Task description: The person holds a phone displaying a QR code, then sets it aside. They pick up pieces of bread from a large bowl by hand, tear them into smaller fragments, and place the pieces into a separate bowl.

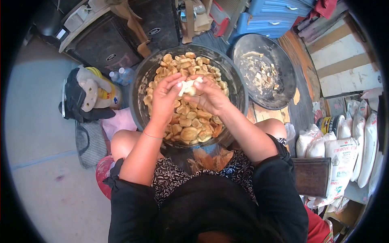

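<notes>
My left hand (pixel 169 90) and my right hand (pixel 208 95) meet over a large black tub (pixel 239 103). Between them they pinch a soft-looking, whitish piece of bread-like food (pixel 188 86), with the fingers of both hands closed on it. Below the hands, the tub is filled with many golden-brown, bread-like pieces (pixel 189 121), rounded and uneven in shape. Part of the whitish piece is covered by my fingers. To the right of the tub is a second, shallower black basin (pixel 289 91) with pale crumbs and scraps (pixel 263 75) scattered in it.
Filled white flour sacks (pixel 342 154) stand at the right, beside a dark brown flat object (pixel 312 176). Blue plastic drawers (pixel 263 24) are at the back right. Black speakers (pixel 109 50) stand at the back left. Two plastic bottles (pixel 121 75) sit left of the tub.
</notes>
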A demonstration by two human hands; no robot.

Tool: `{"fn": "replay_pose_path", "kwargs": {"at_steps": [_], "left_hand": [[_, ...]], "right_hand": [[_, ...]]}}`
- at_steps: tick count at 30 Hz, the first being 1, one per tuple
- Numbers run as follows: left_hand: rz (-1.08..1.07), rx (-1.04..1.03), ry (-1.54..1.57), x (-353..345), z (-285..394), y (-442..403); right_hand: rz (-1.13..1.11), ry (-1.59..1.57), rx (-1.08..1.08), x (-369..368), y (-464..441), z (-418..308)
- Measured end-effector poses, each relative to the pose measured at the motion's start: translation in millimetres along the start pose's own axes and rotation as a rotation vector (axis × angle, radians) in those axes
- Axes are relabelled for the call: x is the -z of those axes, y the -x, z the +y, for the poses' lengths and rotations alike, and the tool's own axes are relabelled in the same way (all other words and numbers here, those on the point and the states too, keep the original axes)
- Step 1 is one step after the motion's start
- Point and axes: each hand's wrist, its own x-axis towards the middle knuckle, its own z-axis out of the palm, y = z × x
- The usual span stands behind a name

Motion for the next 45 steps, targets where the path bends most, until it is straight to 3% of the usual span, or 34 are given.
{"fn": "replay_pose_path", "kwargs": {"at_steps": [2, 4, 6, 8, 9, 10, 11, 12, 14, 16, 19, 20, 21, 23, 24, 26, 28, 31, 32, 34, 35, 37, 40, 44, 45], "left_hand": [[-0.099, -0.038, -0.22, -13.8, -2.1, 7.0], [-0.177, -0.007, -0.227, -21.0, -5.0, 11.8], [-0.06, 0.024, 0.048, -25.4, -9.2, 10.2], [-0.076, 0.081, 0.083, -18.6, -5.7, 7.4], [-0.102, 0.081, -0.181, -9.4, -8.4, 2.4], [-0.126, 0.079, -0.444, -2.5, -12.6, -1.8], [-0.123, 0.079, -0.438, 2.4, -19.6, -4.0], [-0.135, 0.118, -0.482, 7.1, -27.6, -5.0], [-0.145, 0.157, -0.526, 10.4, -32.7, -5.1], [-0.126, 0.096, -0.722, 9.7, -34.2, -4.9], [-0.133, 0.043, -0.694, 18.0, -36.3, -10.9], [-0.126, 0.045, -0.697, 19.9, -38.3, -12.0], [-0.133, 0.012, -0.713, 20.9, -41.2, -13.0], [-0.171, -0.061, -0.797, 23.2, -42.1, -12.8], [-0.164, -0.062, -0.803, 22.9, -40.0, -10.8], [-0.181, -0.014, -0.851, 20.2, -33.0, -5.4], [-0.174, -0.065, -0.868, 25.8, -35.1, -4.6], [-0.211, 0.02, -0.772, 42.6, -47.2, -11.3], [-0.196, 0.038, -0.764, 43.7, -47.6, -12.1], [-0.178, 0.054, -0.754, 41.0, -43.4, -11.5], [-0.216, 0.095, -0.841, 36.6, -35.6, -10.0], [-0.255, 0.134, -0.928, 32.7, -33.0, -6.4], [-0.355, 0.006, -0.991, 25.6, -37.8, -0.7], [-0.419, -0.14, -0.913, 9.7, -24.7, 1.0], [-0.422, 0.056, -0.909, 4.8, -13.3, -1.7]], "right_hand": [[-0.048, 0.012, 0.017, -15.6, 4.8, 10.6], [0.027, 0.047, 0.0, 2.2, -0.1, 20.0], [0.081, 0.003, -0.039, 21.7, -9.9, 13.6], [0.249, -0.016, 0.115, 28.9, -13.7, -13.9], [0.279, 0.083, 0.218, 47.2, -14.5, -36.2], [0.094, -0.125, 0.393, 87.0, -26.4, -54.7], [0.214, -0.302, 0.524, 103.3, -27.1, -78.1], [0.425, -0.53, 0.472, 81.9, -3.4, -100.4], [0.657, -0.534, 0.321, 137.3, -17.3, -97.6], [0.638, 0.263, 0.213, 159.1, -26.9, -46.1], [0.468, 1.73, 0.043, 183.7, -31.1, 50.4], [0.191, 1.829, -0.011, 204.4, -32.6, 82.7], [0.113, 2.104, -0.158, 198.3, -30.7, 102.1], [0.303, 2.1, -0.081, 231.3, -21.1, 152.9], [0.294, 2.098, -0.076, 227.9, -11.4, 161.4], [0.457, 2.127, 0.221, 218.6, 1.9, 161.8], [0.408, 2.125, 0.085, 209.5, 5.6, 145.9], [0.27, 1.744, -0.184, 200.6, -21.5, 101.5], [0.273, 1.75, -0.182, 190.1, -28.3, 82.7], [0.082, 1.639, -0.306, 169.1, -37.8, 52.2], [0.082, 1.641, -0.304, 155.5, -40.2, 37.3], [-0.069, 1.357, -0.301, 134.1, -44.5, 11.9], [-0.273, 1.115, -0.269, 89.2, -38.3, -20.8], [-0.309, 0.778, -0.154, 33.8, -6.2, -51.0], [-0.224, 0.737, -0.086, 31.5, -1.4, -55.0]]}}
